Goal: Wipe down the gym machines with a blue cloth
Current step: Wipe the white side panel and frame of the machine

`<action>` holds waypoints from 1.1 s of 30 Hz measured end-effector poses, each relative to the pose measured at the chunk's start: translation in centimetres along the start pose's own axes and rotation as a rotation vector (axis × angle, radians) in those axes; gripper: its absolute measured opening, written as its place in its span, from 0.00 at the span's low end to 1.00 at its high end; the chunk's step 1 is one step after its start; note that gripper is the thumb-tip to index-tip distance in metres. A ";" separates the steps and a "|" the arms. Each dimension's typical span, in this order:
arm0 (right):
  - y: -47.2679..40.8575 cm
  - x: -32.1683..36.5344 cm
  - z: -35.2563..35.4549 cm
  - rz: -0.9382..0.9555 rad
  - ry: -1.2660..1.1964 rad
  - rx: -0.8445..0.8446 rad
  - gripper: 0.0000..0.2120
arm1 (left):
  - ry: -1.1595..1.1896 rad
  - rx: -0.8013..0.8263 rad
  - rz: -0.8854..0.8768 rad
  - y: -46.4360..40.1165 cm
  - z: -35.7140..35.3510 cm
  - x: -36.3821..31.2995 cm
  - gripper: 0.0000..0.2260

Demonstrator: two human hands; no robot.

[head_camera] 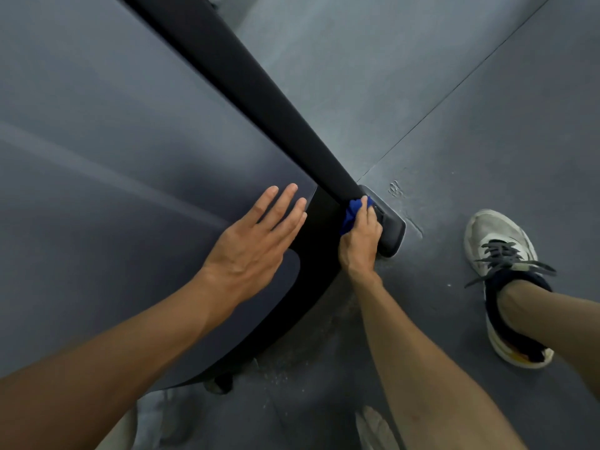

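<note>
A large gym machine fills the left of the view, with a smooth grey-blue panel (113, 157) and a black side rail (253, 92) that runs diagonally down to a black end foot (394, 232) on the floor. My right hand (360, 238) grips a crumpled blue cloth (352, 212) and presses it against the low end of the rail, just beside the foot. My left hand (259, 241) lies flat on the grey-blue panel with its fingers straight and spread.
The grey rubber floor (487, 125) has a seam running diagonally at the upper right and dusty scuffs near the machine's base. My right foot in a white and black sneaker (506, 287) stands on the floor at the right.
</note>
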State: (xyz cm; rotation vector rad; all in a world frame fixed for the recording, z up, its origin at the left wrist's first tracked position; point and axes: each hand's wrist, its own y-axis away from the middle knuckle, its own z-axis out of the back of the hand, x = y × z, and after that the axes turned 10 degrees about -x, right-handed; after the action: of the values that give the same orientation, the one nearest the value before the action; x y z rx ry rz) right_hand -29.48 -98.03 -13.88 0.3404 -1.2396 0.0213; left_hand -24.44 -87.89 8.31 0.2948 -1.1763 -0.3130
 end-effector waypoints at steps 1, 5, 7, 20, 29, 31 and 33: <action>1.0 -0.3 -0.3 -0.004 -0.013 -0.013 0.40 | 0.007 0.005 0.004 0.0 0.0 0.0 0.30; 9.0 -1.2 -2.4 -0.090 -0.050 -0.041 0.43 | 0.049 0.038 0.013 0.5 0.2 -0.1 0.30; 12.9 -1.1 -3.0 -0.122 -0.065 -0.006 0.44 | 0.067 0.066 0.009 1.2 0.4 -0.2 0.29; 14.4 5.7 3.5 -0.018 -0.205 -0.007 0.27 | 0.144 0.245 0.210 14.4 3.5 -2.1 0.29; 17.2 13.1 9.1 0.408 -0.222 0.052 0.17 | 0.163 0.355 0.511 25.8 4.7 -4.9 0.29; 16.8 14.9 9.8 0.612 -0.156 0.032 0.18 | 0.199 0.342 0.539 26.4 4.2 -5.1 0.29; 16.1 16.7 10.0 0.923 -0.058 0.012 0.18 | 0.228 0.293 0.560 26.5 3.3 -5.5 0.30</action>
State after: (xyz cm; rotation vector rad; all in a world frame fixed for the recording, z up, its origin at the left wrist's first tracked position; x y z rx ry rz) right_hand -36.32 -88.22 8.37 -0.2460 -1.3622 0.8127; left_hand -27.22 -61.59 15.00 0.2360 -1.0295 0.3778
